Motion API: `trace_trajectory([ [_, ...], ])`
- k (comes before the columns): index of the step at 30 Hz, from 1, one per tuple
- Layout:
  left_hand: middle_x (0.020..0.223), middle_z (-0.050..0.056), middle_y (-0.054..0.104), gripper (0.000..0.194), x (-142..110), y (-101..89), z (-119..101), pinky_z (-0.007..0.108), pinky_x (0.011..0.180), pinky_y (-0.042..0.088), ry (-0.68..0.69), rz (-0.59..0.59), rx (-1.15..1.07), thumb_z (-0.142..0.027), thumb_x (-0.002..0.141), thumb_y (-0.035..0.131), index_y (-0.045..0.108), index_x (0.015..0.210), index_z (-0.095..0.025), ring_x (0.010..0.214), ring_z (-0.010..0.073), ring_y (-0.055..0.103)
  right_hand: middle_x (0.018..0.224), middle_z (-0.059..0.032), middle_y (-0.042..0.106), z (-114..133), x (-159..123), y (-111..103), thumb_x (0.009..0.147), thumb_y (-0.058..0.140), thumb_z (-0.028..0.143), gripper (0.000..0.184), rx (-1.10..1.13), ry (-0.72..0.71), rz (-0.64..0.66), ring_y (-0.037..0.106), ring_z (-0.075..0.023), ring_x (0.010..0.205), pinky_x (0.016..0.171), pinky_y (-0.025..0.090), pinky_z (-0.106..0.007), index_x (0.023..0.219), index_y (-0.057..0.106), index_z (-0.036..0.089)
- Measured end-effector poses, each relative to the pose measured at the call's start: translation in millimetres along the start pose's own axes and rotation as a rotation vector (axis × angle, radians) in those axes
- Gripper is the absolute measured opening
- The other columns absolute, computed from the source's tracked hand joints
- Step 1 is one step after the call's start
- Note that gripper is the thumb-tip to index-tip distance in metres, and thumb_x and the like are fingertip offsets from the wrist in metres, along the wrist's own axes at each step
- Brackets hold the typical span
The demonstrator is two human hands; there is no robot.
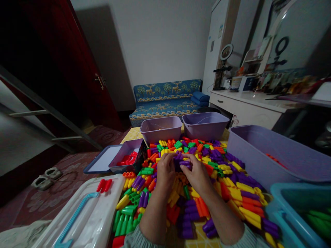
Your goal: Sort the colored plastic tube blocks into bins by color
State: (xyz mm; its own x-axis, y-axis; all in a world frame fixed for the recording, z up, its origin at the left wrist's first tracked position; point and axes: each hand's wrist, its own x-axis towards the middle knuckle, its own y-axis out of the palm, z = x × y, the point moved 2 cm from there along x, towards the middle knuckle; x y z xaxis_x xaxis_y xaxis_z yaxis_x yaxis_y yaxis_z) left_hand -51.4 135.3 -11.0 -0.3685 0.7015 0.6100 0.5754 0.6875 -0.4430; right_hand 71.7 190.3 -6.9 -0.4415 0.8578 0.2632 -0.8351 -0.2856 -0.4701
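Note:
Over the middle of the heap, my left hand [166, 169] and my right hand [194, 172] come close together, fingers bent. Between them are purple plastic building pieces [184, 164], shaped like joined rounded tubes; both hands grip them. Whether the pieces are joined to each other cannot be made out, since my fingers cover part of them. All around lie loose pieces of the same kind: green ones [124, 224], yellow ones [247, 216], orange ones [201, 206] and purple ones [190, 210].
Purple bins [161, 129] stand along the back and right, and a turquoise bin [297, 215] at the near right. A small box [126, 151] holds red pieces. At the near left lies a white lid [88, 213] with a blue handle. A patterned sofa [165, 103] is behind.

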Motion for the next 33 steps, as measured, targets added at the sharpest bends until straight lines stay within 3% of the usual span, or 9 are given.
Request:
trace_trajectory([
  [4, 0.094, 0.007, 0.068, 0.024, 0, -1.3, -6, 0.030, 0.080, 0.048, 0.016, -0.026, -0.087, -0.013, 0.086, 0.046, 0.068, 0.095, -0.019, 0.090, 0.0180, 0.063, 0.101, -0.0073, 0.069, 3, -1, 0, 0.076, 0.055, 0.020, 0.038, 0.027, -0.022, 0.000, 0.065, -0.0206, 0.092, 0.084, 0.050, -0.035, 0.113, 0.059, 0.019],
  [9, 0.093, 0.008, 0.071, 0.031, -5, 1.5, -5, 0.037, 0.081, 0.046, -0.052, 0.108, 0.202, -0.013, 0.074, 0.058, 0.070, 0.101, -0.022, 0.090, 0.0241, 0.063, 0.103, -0.0081, 0.068, -4, 1, 0, 0.075, 0.055, 0.019, 0.034, -0.010, -0.007, 0.002, 0.064, -0.0218, 0.097, 0.087, 0.049, -0.037, 0.108, 0.063, 0.018],
  [11, 0.093, 0.008, 0.071, 0.033, -6, 2.4, -4, 0.038, 0.082, 0.046, -0.060, 0.132, 0.220, -0.013, 0.070, 0.060, 0.070, 0.101, -0.023, 0.091, 0.0251, 0.063, 0.103, -0.0082, 0.068, -6, 2, 0, 0.074, 0.056, 0.018, 0.027, -0.023, -0.037, -0.011, 0.063, -0.0220, 0.099, 0.091, 0.047, -0.037, 0.100, 0.065, 0.017],
  [13, 0.094, 0.007, 0.071, 0.034, -6, 2.9, -4, 0.036, 0.083, 0.047, -0.053, 0.109, 0.148, -0.010, 0.071, 0.058, 0.069, 0.101, -0.022, 0.092, 0.0232, 0.063, 0.098, -0.0071, 0.068, -6, 2, -1, 0.074, 0.056, 0.017, 0.021, -0.006, -0.052, -0.017, 0.063, -0.0213, 0.096, 0.089, 0.048, -0.036, 0.093, 0.065, 0.018],
  [16, 0.099, 0.006, 0.069, 0.032, -4, 1.2, -3, 0.033, 0.085, 0.047, -0.068, -0.030, 0.006, -0.008, 0.075, 0.054, 0.067, 0.102, -0.020, 0.094, 0.0196, 0.062, 0.089, -0.0047, 0.069, -4, 1, -2, 0.075, 0.056, 0.019, 0.016, 0.040, -0.031, 0.023, 0.065, -0.0193, 0.084, 0.080, 0.051, -0.033, 0.088, 0.064, 0.019],
  [21, 0.095, 0.007, 0.068, 0.025, -1, -2.4, 4, 0.030, 0.074, 0.051, -0.282, -0.203, -0.208, -0.025, 0.082, 0.058, 0.066, 0.104, -0.016, 0.084, 0.0185, 0.063, 0.095, -0.0065, 0.070, -1, -1, 1, 0.072, 0.057, 0.018, 0.030, 0.018, -0.031, 0.114, 0.066, -0.0200, 0.087, 0.079, 0.051, -0.032, 0.101, 0.062, 0.019],
  [24, 0.100, 0.008, 0.068, 0.030, 0, -3.7, 6, 0.033, 0.079, 0.052, -0.330, -0.216, -0.323, -0.025, 0.083, 0.057, 0.064, 0.110, -0.016, 0.090, 0.0196, 0.064, 0.099, -0.0069, 0.070, 1, -3, 2, 0.072, 0.057, 0.018, 0.033, 0.022, -0.037, 0.134, 0.066, -0.0197, 0.088, 0.080, 0.050, -0.032, 0.105, 0.062, 0.019],
  [29, 0.119, 0.009, 0.063, 0.028, 2, -4.6, -5, 0.040, 0.101, 0.041, -0.194, -0.133, -0.240, -0.011, 0.076, 0.057, 0.072, 0.099, -0.020, 0.115, 0.0228, 0.056, 0.085, -0.0046, 0.070, 6, -4, -2, 0.072, 0.055, 0.016, 0.022, -0.012, -0.052, 0.212, 0.065, -0.0185, 0.080, 0.073, 0.049, -0.029, 0.090, 0.067, 0.018],
  [33, 0.114, 0.010, 0.065, 0.023, 3, -2.4, -9, 0.039, 0.099, 0.043, -0.240, -0.146, -0.418, -0.021, 0.078, 0.061, 0.072, 0.098, -0.019, 0.113, 0.0238, 0.057, 0.085, -0.0048, 0.070, 3, -1, 0, 0.071, 0.055, 0.016, 0.021, 0.036, -0.058, 0.243, 0.065, -0.0183, 0.079, 0.071, 0.049, -0.028, 0.089, 0.067, 0.018],
])
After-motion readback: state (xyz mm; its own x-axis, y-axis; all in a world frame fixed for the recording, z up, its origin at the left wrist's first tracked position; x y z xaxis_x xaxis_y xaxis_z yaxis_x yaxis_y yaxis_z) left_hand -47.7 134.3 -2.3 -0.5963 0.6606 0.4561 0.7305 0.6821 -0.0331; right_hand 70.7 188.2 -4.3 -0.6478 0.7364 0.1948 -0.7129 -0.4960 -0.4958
